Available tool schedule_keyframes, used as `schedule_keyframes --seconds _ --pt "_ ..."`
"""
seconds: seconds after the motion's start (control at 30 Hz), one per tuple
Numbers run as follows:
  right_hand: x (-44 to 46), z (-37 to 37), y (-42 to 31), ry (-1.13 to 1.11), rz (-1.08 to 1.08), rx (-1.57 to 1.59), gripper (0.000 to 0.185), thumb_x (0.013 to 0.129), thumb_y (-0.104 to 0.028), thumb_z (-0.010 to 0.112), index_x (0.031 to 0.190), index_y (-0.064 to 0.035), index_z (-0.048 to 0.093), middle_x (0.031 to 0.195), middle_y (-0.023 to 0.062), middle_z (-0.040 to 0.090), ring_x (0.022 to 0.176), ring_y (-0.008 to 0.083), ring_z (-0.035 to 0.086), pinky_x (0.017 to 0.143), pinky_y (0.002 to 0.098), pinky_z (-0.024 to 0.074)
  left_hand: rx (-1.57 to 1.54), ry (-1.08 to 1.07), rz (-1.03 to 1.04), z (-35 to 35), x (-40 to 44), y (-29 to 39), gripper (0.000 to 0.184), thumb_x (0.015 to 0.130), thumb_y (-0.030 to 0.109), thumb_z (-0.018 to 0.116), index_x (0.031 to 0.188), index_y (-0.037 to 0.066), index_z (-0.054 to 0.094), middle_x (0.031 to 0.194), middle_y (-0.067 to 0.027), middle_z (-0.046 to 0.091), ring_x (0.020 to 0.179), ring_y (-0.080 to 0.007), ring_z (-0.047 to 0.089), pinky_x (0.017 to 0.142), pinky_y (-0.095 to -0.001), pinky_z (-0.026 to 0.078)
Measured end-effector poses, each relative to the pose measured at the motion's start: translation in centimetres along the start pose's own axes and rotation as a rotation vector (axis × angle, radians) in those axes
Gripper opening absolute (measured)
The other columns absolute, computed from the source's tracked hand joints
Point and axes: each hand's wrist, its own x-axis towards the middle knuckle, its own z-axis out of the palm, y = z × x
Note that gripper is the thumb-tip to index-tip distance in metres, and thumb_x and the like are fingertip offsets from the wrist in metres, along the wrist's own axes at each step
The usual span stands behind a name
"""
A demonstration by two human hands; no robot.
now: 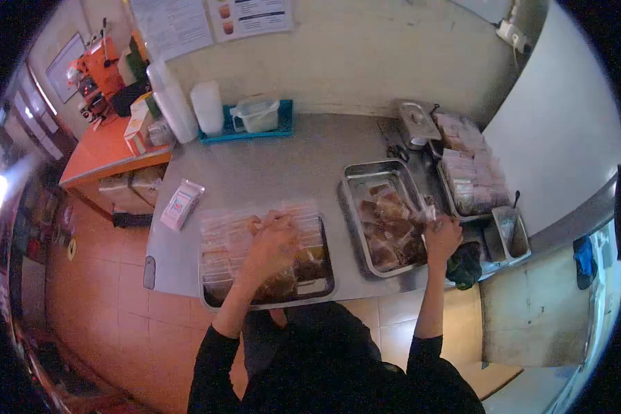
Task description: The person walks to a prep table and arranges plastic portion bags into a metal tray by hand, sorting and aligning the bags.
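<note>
My left hand [274,240] is over a metal tray [332,276] at the table's front edge, its fingers bunched together on the clear plastic packets [221,252] lined up there. What those fingers grip, if anything, is hidden. At the right rim of a deeper steel pan [355,238], my right hand [444,238] is closed on a small clear plastic packet [430,209] that sticks up past the fingers. Several brown-filled packets [392,224] lie loosely heaped inside that pan.
Behind the pan, a second tray of stacked packets [472,176] stands near a lidded steel container [417,124] and scissors [397,152]. A narrow steel bin [509,231] is at right. A wipes pack [182,205] lies left; a teal tray [245,136] holds plastic containers.
</note>
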Motion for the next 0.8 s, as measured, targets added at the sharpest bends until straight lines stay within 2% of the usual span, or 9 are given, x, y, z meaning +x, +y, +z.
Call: schedule_keyframes --seconds 0.07,0.2,0.27,0.4,0.5,0.57,0.63,0.7,0.8 --pt "0.8 0.8 0.4 0.023 -0.153 0.333 0.016 0.088 -0.022 0.065 0.086 -0.0063 0.063 0.088 0.0113 0.064 0.088 0.0291 0.063 0.077 0.0415 0.0498 0.002 -0.002 0.018 -0.4 0.3 0.3 0.013 0.070 0.019 0.072 0.078 0.010 0.067 0.097 -0.0060 0.062 0.106 -0.0292 0.050 0.092 -0.0524 0.030" --pt "1.2 -4.2 -3.3 -0.159 -0.127 0.910 0.007 0.090 -0.012 0.063 0.089 -0.0051 0.061 0.083 0.0070 0.064 0.081 0.0194 0.063 0.072 0.0330 0.0502 0.050 0.013 0.038 -0.1 0.4 0.2 0.011 0.069 0.018 0.071 0.077 0.011 0.067 0.086 -0.0043 0.064 0.102 -0.0290 0.051 0.090 -0.0509 0.031" --pt "0.8 -7.0 -5.7 -0.426 -0.043 1.201 0.005 0.092 -0.011 0.061 0.092 -0.0067 0.059 0.084 0.0069 0.065 0.083 0.0195 0.064 0.077 0.0301 0.0489 0.082 -0.006 -0.001 0.0 0.6 0.3 0.009 0.068 0.017 0.071 0.075 0.012 0.068 0.085 -0.0040 0.065 0.101 -0.0288 0.052 0.090 -0.0507 0.033" --pt "-3.3 -8.1 -10.9 -0.809 -0.255 1.409 0.009 0.094 -0.013 0.060 0.096 -0.0047 0.058 0.085 0.0057 0.065 0.085 0.0179 0.064 0.078 0.0311 0.0498 -0.009 0.021 0.000 1.3 0.6 -1.2 0.015 0.064 0.018 0.076 0.077 0.013 0.069 0.088 -0.0038 0.068 0.101 -0.0288 0.052 0.091 -0.0433 0.040" --pt "-5.7 -9.6 -13.8 -0.855 -0.397 1.375 0.011 0.096 -0.015 0.057 0.097 -0.0039 0.058 0.085 0.0085 0.065 0.083 0.0215 0.065 0.077 0.0340 0.0501 -0.096 0.008 -0.042 1.0 1.0 -0.9 0.006 0.065 0.016 0.073 0.070 0.014 0.071 0.084 -0.0036 0.069 0.102 -0.0267 0.053 0.089 -0.0550 0.029" --pt "-6.2 -10.9 -15.1 -1.159 -0.470 1.242 0.016 0.097 -0.019 0.055 0.099 -0.0034 0.057 0.085 0.0133 0.065 0.085 0.0296 0.066 0.079 0.0376 0.0503 -0.116 0.027 -0.034 1.5 0.9 -1.6 0.005 0.065 0.015 0.072 0.070 0.015 0.071 0.084 -0.0033 0.069 0.101 -0.0268 0.053 0.089 -0.0554 0.028" --pt "-7.1 -10.8 -15.9 -1.152 -0.488 1.193 0.018 0.096 -0.021 0.055 0.101 -0.0033 0.057 0.085 0.0152 0.065 0.085 0.0326 0.066 0.078 0.0396 0.0505 -0.138 0.046 -0.026 1.7 0.7 -2.1 0.004 0.065 0.015 0.072 0.069 0.015 0.071 0.083 -0.0031 0.069 0.101 -0.0268 0.053 0.089 -0.0557 0.028" --pt "-8.2 -9.9 -16.2 -1.144 -0.503 1.142 0.020 0.096 -0.022 0.055 0.103 -0.0032 0.057 0.084 0.0170 0.065 0.085 0.0356 0.065 0.078 0.0415 0.0507 -0.038 -0.020 0.043 1.7 0.5 -2.4 0.012 0.066 0.015 0.074 0.077 0.014 0.069 0.088 -0.0019 0.068 0.097 -0.0260 0.053 0.086 -0.0386 0.041" --pt "-9.2 -8.7 -16.5 -0.872 -0.616 1.070 0.019 0.090 -0.020 0.060 0.103 -0.0054 0.061 0.093 0.0175 0.064 0.089 0.0384 0.062 0.079 0.0444 0.0501 0.181 -0.005 0.024 0.2 0.4 -0.4 0.015 0.067 0.017 0.074 0.082 0.016 0.069 0.095 0.0004 0.064 0.098 -0.0242 0.052 0.086 -0.0429 0.038"
